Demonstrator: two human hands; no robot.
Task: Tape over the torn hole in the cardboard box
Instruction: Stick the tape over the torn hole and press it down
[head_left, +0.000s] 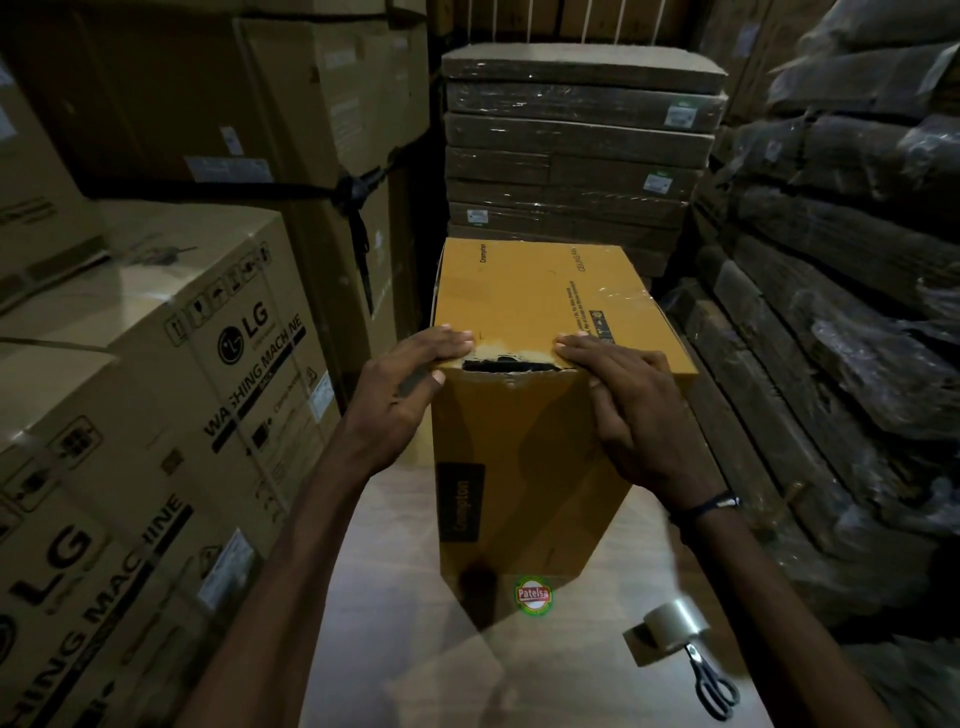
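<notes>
Both hands, left hand (410, 384) and right hand (623, 405), press flat, fingers released, beside the torn hole (511, 365) in the Crompton box (519, 441); pressing harder could rip its ragged cardboard edge wider.

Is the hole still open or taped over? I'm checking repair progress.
Open: the torn hole on the Crompton box edge gapes dark and untaped; the tape roll lies unused.

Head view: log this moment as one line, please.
stage: pre-taping | left hand, right hand: flat on box beside torn hole | tape roll, scissors: untouched
</notes>
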